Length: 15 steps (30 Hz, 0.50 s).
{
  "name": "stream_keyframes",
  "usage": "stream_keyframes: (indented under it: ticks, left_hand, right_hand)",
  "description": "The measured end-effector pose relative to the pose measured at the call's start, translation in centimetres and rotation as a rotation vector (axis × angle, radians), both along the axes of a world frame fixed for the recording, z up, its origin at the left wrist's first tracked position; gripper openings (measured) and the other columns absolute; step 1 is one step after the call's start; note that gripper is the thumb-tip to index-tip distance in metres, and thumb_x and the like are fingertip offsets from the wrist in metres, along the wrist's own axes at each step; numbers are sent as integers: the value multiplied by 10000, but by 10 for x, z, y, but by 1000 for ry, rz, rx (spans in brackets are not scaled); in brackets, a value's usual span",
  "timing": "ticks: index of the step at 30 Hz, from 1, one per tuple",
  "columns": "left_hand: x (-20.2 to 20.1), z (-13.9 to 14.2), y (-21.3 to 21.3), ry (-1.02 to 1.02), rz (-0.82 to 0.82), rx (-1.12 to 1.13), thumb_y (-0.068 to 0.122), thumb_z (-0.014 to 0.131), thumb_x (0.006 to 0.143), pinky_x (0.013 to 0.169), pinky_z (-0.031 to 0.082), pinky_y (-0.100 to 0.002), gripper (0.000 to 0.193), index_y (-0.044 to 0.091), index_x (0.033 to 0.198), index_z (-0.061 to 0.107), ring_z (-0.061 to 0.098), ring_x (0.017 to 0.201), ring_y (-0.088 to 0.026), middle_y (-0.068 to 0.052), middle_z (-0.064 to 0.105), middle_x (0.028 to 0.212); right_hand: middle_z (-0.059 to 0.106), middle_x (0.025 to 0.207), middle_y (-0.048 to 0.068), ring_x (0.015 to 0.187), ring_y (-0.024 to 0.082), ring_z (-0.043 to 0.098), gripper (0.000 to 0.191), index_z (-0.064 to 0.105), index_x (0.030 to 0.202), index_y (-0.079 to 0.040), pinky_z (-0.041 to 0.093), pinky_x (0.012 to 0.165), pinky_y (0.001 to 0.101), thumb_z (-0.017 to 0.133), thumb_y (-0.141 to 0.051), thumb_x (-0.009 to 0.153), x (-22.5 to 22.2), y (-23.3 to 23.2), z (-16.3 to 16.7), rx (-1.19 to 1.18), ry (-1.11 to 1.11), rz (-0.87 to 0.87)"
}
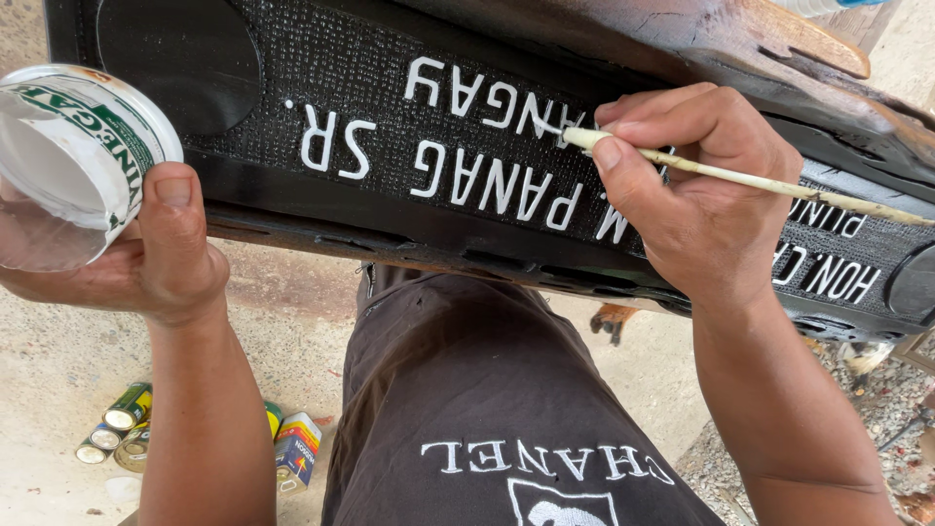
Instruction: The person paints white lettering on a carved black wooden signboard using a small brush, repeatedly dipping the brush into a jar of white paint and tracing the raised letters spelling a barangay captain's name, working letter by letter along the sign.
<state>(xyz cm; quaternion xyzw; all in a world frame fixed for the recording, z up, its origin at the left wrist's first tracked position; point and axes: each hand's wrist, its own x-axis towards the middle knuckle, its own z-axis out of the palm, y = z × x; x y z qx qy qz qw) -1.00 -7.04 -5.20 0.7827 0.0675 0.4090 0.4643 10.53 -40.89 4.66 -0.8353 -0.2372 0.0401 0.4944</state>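
A long black carved plaque (409, 127) with a stippled face and raised white lettering runs across the top of the view, resting over the person's lap – dark shorts (467, 390) show just below its lower edge – and everything here is placed against it. Below the plaque lies a pale, rough concrete floor (58, 360), turning to gravel under the plaque's right end; above its upper edge sits a piece of worn brown wood (779, 39). On the floor, well below the plaque's left part, stands a cluster of small paint cans (122, 429) – about five can be made out, though some are partly hidden behind the forearm. There is one brush (740, 178), a thin pale stick: the right hand (701, 195) has its fingers closed on it, pinched between thumb and forefinger, with the tip touching a white letter in the plaque's upper row. The left hand (161, 258), just off the plaque's lower left corner, grips one cut-open plastic container (68, 161) with white paint inside, thumb pressed on its rim
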Motion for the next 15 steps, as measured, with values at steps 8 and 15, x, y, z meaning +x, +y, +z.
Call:
stream_keyframes:
  ticks: [8,15]
  left_hand:
    - [1,1,1,-21,-27,51,82,771,984,973,628,-380,681,-15,1480,316,667,1088,-282,-231,550,1360]
    - [1,4,3,18,-63,73,67,750,975,1050,584,-398,740,11,1550,287,594,1230,-299,-223,482,1539]
  right_hand:
    - [710,1044,134,1014,193,735,124,610,1005,5,607,899,278,733,2,1017,2,-1,-1,52,48,-13]
    - [703,1010,128,1018,196,739,151,602,975,6,618,925,290,744,1,1026,5,-2,1,46,51,23]
